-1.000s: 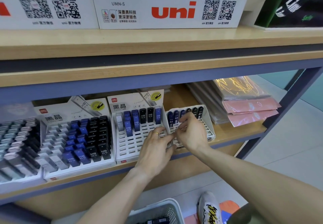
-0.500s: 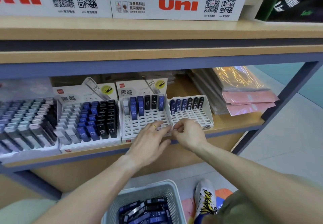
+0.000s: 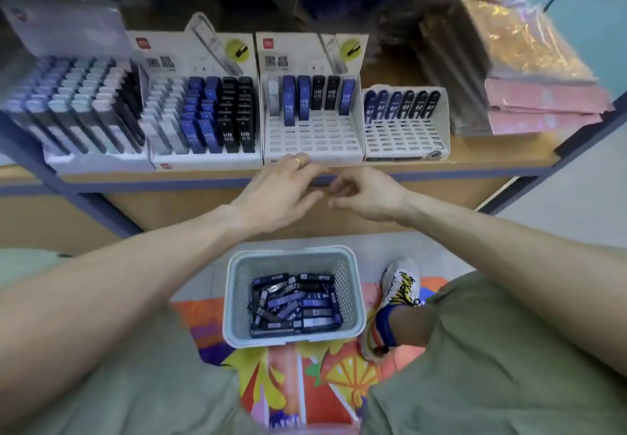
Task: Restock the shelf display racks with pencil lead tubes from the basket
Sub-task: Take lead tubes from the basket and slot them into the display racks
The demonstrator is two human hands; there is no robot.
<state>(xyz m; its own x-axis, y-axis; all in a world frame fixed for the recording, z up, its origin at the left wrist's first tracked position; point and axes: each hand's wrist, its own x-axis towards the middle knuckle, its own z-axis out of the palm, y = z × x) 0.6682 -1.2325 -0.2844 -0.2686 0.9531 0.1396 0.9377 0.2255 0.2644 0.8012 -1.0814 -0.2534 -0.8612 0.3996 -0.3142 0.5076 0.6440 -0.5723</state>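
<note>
- We find four display racks (image 3: 314, 136) side by side on the shelf (image 3: 475, 160), tubes (image 3: 307, 99) standing in their rear rows.
- Packets (image 3: 543, 109) lie stacked right of them.
- The basket (image 3: 295, 295) sits on the floor before the shelf, tubes in it.
- A shoe (image 3: 397, 295) stands just right of the basket.
</note>
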